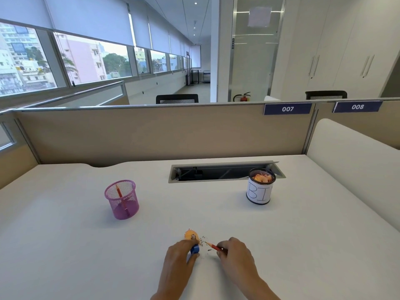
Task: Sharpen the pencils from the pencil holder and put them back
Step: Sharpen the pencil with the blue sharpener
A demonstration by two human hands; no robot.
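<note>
My left hand (180, 255) grips a small blue sharpener (195, 249) near the desk's front edge. A curl of orange shavings (190, 234) lies just beyond it, with dark graphite crumbs beside. My right hand (234, 253) holds a red pencil (213, 246), its sharpened tip pointing left toward the sharpener, a short gap apart from it. A pink mesh pencil holder (122, 200) stands at the left middle of the desk with one red pencil (120, 197) leaning inside it.
A black mesh cup wrapped in white paper lettered "BI" (259, 189) stands at the right, with shavings inside. Behind it is an open cable tray slot (216, 172) in the white desk (65, 245). Beige partitions (151, 135) enclose the back and sides.
</note>
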